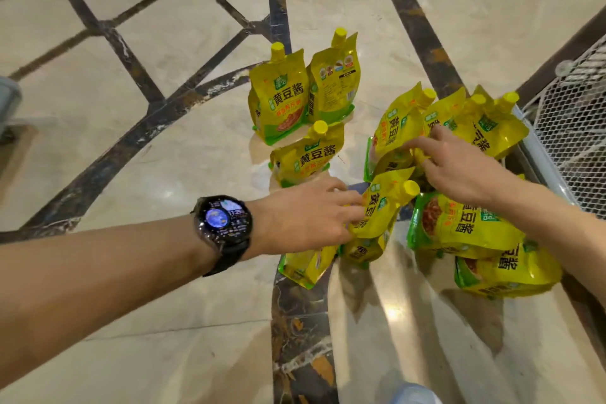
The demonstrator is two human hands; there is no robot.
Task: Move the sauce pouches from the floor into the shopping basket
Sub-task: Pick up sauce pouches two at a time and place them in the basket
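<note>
Several yellow sauce pouches with yellow caps stand or lie on the marble floor. Three stand upright at the back: one (278, 95), one (334, 82) and one (306, 154). My left hand (305, 216), with a black watch on its wrist, grips a tilted pouch (383, 210) by its side. My right hand (455, 167) pinches the yellow cap of another pouch (393, 141) in the right-hand cluster. More pouches lie flat at the right (459, 223). The white mesh shopping basket (570, 128) stands at the far right edge.
The floor is glossy beige marble with dark inlaid bands (295, 321). A grey object (6, 102) sits at the left edge. A blue shoe tip (413, 395) shows at the bottom. A dark ledge runs behind the basket.
</note>
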